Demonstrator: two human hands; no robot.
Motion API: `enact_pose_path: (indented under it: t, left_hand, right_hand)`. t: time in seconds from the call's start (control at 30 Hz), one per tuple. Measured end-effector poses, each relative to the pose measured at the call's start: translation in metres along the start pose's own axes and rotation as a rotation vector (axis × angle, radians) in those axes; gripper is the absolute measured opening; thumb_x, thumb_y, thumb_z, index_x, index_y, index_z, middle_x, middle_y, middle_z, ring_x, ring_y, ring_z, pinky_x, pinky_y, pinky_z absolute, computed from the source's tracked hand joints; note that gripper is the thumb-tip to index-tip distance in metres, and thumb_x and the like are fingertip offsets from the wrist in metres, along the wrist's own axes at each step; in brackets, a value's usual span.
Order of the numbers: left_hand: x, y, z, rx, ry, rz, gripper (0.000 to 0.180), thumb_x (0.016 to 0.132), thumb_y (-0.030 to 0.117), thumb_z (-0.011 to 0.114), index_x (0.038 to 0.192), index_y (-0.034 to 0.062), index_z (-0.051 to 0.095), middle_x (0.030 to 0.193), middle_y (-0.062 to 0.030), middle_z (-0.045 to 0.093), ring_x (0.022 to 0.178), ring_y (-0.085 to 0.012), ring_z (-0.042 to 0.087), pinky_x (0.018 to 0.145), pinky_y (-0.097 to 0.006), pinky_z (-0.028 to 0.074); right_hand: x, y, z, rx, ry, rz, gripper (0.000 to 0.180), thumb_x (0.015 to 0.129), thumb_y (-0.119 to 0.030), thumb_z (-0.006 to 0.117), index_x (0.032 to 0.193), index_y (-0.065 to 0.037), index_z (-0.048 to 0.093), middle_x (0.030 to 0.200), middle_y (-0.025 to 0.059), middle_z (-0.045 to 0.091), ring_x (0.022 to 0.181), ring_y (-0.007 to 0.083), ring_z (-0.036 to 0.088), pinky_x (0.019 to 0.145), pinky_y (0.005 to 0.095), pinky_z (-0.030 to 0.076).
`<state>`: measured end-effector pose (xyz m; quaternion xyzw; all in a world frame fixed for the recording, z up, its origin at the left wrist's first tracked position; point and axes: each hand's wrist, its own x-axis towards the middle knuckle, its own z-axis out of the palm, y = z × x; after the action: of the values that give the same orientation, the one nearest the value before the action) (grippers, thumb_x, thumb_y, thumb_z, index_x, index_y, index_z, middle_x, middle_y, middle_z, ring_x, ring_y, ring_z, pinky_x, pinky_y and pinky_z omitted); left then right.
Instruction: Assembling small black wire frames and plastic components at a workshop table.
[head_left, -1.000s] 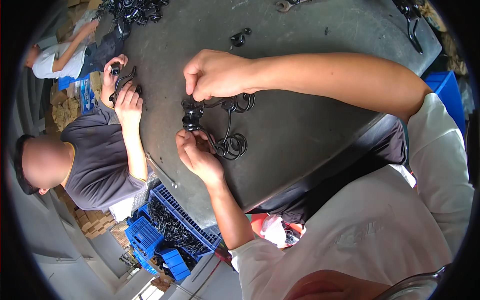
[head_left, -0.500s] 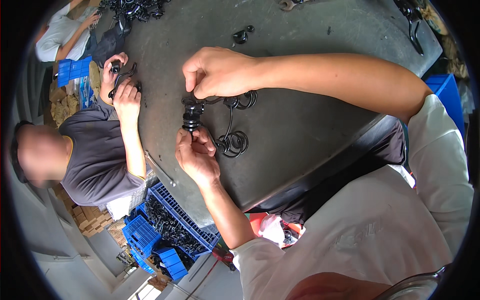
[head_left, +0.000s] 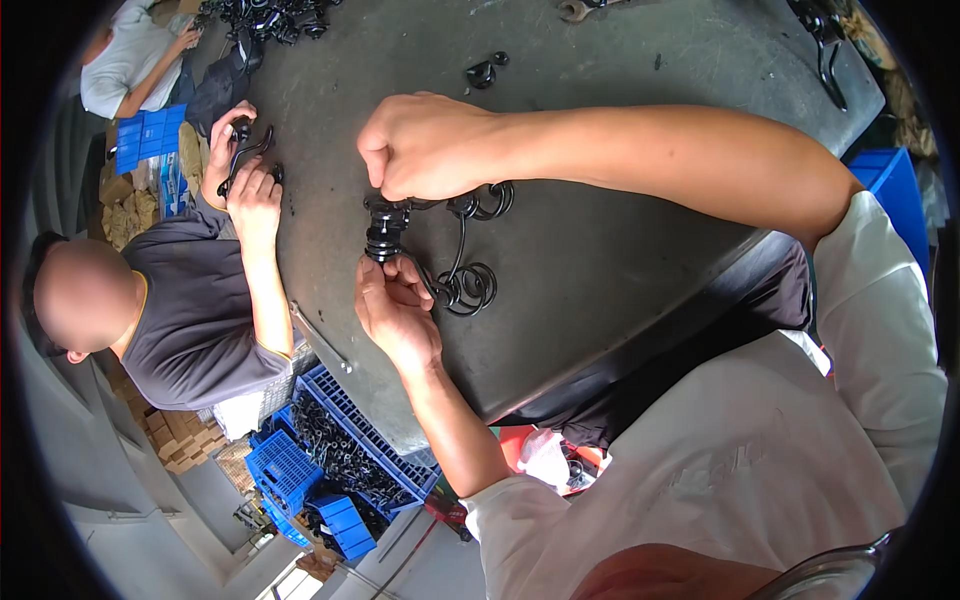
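Hands point(head_left: 400, 250) on black scrolled ironwork point(head_left: 462, 285) — curled.

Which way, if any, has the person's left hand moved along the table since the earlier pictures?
Cannot tell: the left hand grips the black scrolled metal piece on the dark table as before; only the camera shifted.

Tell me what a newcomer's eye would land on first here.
First, the person's two hands meeting mid-table: the right hand is fisted over a black scrolled metal piece, and the left hand has its fingers at the ribbed black fitting at the piece's end. Next, the wide dark metal table itself. Then, at the left edge, a co-worker in a dark grey shirt handles a similar black piece.
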<state>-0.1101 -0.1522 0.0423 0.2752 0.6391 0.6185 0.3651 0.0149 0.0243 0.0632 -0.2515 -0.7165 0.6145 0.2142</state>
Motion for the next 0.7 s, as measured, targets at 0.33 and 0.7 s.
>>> enact_pose_path:
  t: [0.33, 0.7]
  left_hand:
    - [-0.002, 0.002, 0.003, 0.015, 0.003, -0.014, 0.027, 0.103, 0.029, 0.042, 0.087, 0.0088, 0.05, 0.072, -0.0025, 0.051, 0.061, -0.0109, 0.048, 0.044, -0.022, 0.031]
    - [-0.002, 0.005, 0.005, -0.011, 0.022, -0.024, 0.028, 0.102, 0.03, 0.043, 0.087, 0.0072, 0.05, 0.07, -0.0041, 0.05, 0.06, -0.0134, 0.048, 0.044, -0.023, 0.03]
  right_hand:
    - [0.016, 0.004, -0.001, 0.158, -0.09, 0.087, 0.013, 0.07, -0.008, 0.07, 0.067, 0.001, 0.062, 0.065, 0.0114, 0.061, 0.065, 0.0217, 0.06, 0.059, 0.0387, 0.046]
    - [0.021, 0.001, -0.005, 0.172, -0.183, 0.073, 0.008, 0.072, -0.001, 0.066, 0.067, 0.003, 0.061, 0.063, 0.0056, 0.058, 0.061, 0.0144, 0.054, 0.054, 0.0305, 0.041]
